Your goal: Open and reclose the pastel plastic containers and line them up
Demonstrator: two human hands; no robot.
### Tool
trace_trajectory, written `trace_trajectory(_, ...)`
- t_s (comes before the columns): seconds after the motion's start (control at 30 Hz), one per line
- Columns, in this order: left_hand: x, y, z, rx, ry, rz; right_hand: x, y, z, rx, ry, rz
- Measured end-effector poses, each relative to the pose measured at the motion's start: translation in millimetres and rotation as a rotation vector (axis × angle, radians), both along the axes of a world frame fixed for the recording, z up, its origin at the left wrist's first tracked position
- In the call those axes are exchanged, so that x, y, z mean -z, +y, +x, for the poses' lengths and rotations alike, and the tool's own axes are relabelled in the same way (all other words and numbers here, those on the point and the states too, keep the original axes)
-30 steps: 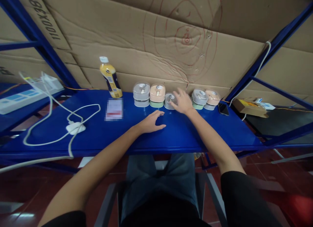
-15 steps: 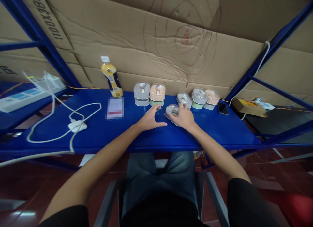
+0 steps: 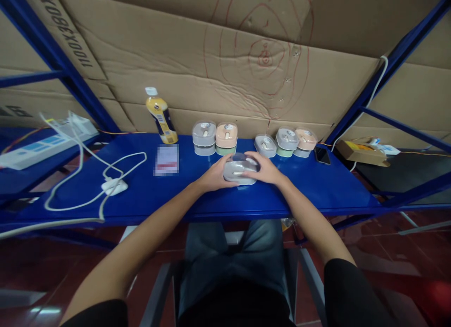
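Observation:
A small grey box with a clear lid (image 3: 240, 169) is between my two hands near the middle of the table. My left hand (image 3: 216, 175) grips its left side, thumb toward the front. On the right side my right hand (image 3: 268, 169) holds it, fingers partly hidden behind the lid. Behind it to the left, a grey box (image 3: 204, 133) and a peach box (image 3: 226, 134) each sit on another box. To the right are a single grey box (image 3: 265, 146), a grey box on a green one (image 3: 287, 139) and a peach box on a grey one (image 3: 305, 140).
A yellow drink bottle (image 3: 162, 118) stands at the back left, with a blurred card (image 3: 167, 159) before it. A white charger (image 3: 114, 186) with a looped cable lies at left. A phone (image 3: 322, 155) lies at right. Cardboard (image 3: 158, 50) backs the table (image 3: 239, 204).
The grey box has moved left and tilted up toward me. My left hand has closed on its left side; my right hand has come left with it.

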State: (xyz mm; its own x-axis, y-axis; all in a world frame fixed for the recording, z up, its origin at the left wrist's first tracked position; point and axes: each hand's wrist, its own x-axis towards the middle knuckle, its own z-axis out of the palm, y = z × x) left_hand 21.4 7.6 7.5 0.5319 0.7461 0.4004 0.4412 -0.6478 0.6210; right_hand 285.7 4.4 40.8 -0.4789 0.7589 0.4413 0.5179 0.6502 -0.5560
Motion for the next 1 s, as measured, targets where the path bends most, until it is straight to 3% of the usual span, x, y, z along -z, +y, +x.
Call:
trace_trajectory(0.23,-4.7,-6,0,0.064,0.101,0.080,6.6,21,41,0.314,0.173,-0.139)
trace_trajectory(0.53,-1.0,15,-20,-0.224,0.060,0.058,10.4,24,44,0.375,0.095,-0.146)
trace_trajectory(0.73,6.4,25,-25,-0.244,0.049,0.072,12.8,25,47,0.356,0.033,-0.163)
trace_trajectory(1.0,4.7,26,-26,-0.285,0.019,0.069,15.5,27,49,0.345,-0.004,-0.149)
